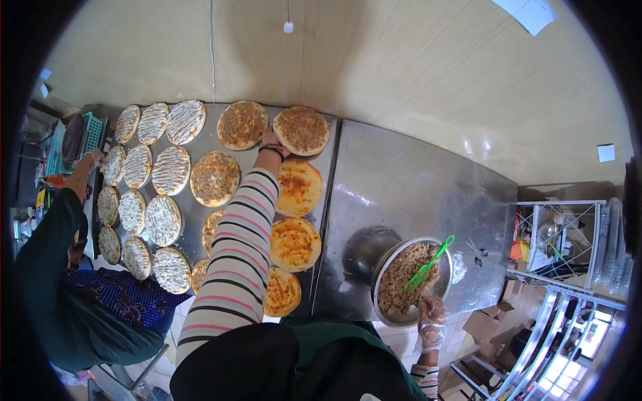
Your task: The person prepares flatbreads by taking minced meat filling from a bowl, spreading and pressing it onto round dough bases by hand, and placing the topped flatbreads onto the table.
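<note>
My left hand (273, 142), with a dark band at the wrist, reaches to the far edge of the metal table and grips the left edge of a round flatbread topped with minced filling (302, 129). Its fingers are partly hidden by the bread. Under a clear plastic glove, my right hand (433, 319) is closed at the near right rim of a metal bowl (380, 302). Brown crumbly filling (396, 281) lies inside the bowl, with a green slotted spatula (425, 269) resting in it. Flatbreads with an orange topping (295, 244) lie below my left hand.
Left of my arm are more filled flatbreads (215, 178) and rows of white-topped ones (171, 171). A co-worker's hand (97, 159) is at the table's left end. A clear plastic wrap (459, 267) and scissors (477, 250) lie right of the bowl. A wall borders the back.
</note>
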`<act>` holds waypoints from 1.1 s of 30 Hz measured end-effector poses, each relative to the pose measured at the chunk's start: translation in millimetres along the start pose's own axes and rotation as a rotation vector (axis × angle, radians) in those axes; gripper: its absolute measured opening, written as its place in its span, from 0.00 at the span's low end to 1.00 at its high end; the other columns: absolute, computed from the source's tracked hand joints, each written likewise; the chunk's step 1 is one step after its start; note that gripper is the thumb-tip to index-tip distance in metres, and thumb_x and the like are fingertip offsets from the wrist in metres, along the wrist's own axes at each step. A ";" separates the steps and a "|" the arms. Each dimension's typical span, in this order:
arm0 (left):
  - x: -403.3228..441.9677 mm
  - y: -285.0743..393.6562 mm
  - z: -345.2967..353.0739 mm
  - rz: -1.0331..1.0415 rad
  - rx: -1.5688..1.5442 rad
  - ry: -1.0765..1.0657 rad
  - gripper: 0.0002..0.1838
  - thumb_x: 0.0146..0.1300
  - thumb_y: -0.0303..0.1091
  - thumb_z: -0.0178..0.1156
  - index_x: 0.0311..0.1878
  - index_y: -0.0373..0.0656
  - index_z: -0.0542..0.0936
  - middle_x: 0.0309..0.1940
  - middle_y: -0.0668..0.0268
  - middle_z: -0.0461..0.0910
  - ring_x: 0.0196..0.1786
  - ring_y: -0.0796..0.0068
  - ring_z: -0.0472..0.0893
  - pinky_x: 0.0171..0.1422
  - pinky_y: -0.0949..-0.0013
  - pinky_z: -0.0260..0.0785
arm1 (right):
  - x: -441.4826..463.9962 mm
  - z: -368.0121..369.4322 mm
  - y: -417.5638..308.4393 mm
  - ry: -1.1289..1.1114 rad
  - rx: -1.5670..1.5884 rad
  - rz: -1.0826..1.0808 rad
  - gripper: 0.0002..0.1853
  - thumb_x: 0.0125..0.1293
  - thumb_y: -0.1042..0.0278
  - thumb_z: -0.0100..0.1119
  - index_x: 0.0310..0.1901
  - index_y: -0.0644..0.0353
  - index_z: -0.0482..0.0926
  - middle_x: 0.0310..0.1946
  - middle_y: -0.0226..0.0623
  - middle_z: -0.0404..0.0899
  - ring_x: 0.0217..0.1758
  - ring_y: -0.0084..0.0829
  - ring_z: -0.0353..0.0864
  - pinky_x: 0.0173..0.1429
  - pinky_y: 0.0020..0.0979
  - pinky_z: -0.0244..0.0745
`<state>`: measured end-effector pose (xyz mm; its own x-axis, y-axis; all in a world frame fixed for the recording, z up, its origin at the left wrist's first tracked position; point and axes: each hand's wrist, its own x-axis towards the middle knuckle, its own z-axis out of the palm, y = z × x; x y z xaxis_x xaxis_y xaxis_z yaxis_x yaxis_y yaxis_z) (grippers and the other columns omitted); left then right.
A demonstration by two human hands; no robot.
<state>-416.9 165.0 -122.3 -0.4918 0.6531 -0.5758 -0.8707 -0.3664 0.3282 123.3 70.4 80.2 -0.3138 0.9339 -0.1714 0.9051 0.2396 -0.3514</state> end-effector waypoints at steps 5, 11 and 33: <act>-6.9 29.2 -8.0 -0.100 0.188 0.114 0.24 0.66 0.47 0.34 0.55 0.45 0.72 0.52 0.55 0.75 0.57 0.56 0.72 0.62 0.47 0.61 | 7.7 7.5 0.6 0.019 -0.006 -0.160 0.08 0.61 0.68 0.56 0.41 0.58 0.78 0.37 0.44 0.76 0.42 0.45 0.75 0.48 0.39 0.70; -59.1 54.2 -64.7 0.063 0.691 0.311 0.29 0.53 0.61 0.52 0.56 0.58 0.73 0.57 0.66 0.67 0.56 0.72 0.64 0.57 0.61 0.57 | 10.6 3.7 14.5 0.000 0.045 0.097 0.08 0.58 0.71 0.56 0.39 0.59 0.79 0.38 0.45 0.79 0.42 0.46 0.78 0.45 0.41 0.73; -134.5 22.3 -83.8 -0.354 0.462 0.385 0.44 0.57 0.68 0.41 0.65 0.40 0.59 0.58 0.53 0.64 0.59 0.54 0.66 0.58 0.53 0.58 | 24.5 24.4 25.0 -0.206 -0.331 -0.183 0.52 0.45 0.51 0.69 0.67 0.65 0.51 0.64 0.63 0.54 0.64 0.60 0.59 0.64 0.45 0.63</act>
<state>-370.5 13.5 -100.3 -0.2190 0.3686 -0.9034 -0.9301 0.2009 0.3075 131.3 92.8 44.7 -0.4982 0.8034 -0.3261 0.8618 0.5000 -0.0848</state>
